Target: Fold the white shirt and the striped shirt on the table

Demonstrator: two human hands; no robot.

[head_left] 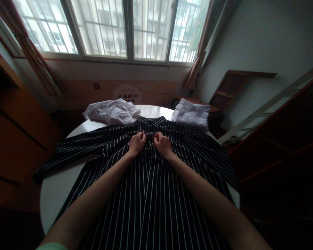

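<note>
A black, white-striped long-sleeved shirt [151,201] lies spread front up on a round white surface [61,185], its collar [151,120] toward the window side and its body running toward the person. One sleeve stretches out to the left, past the surface's edge; the other slants down along the right. The left hand [137,143] and right hand [162,143] meet the shirt's front just below the collar, one on each side of the front opening, near each other but apart. Both have their fingers curled in and closed on the fabric in a pinch, and creases run across the chest around them.

Beyond the shoulders, a loosely crumpled white cloth [112,111] lies on the left and a more compactly folded white cloth [191,115] on the right, both on the surface. Farther back, a tan panel with Chinese characters [94,93] stands below a barred window [104,31], with gathered curtains [38,62] at either side. An orange-brown wooden cabinet [18,135] stands at the left.
</note>
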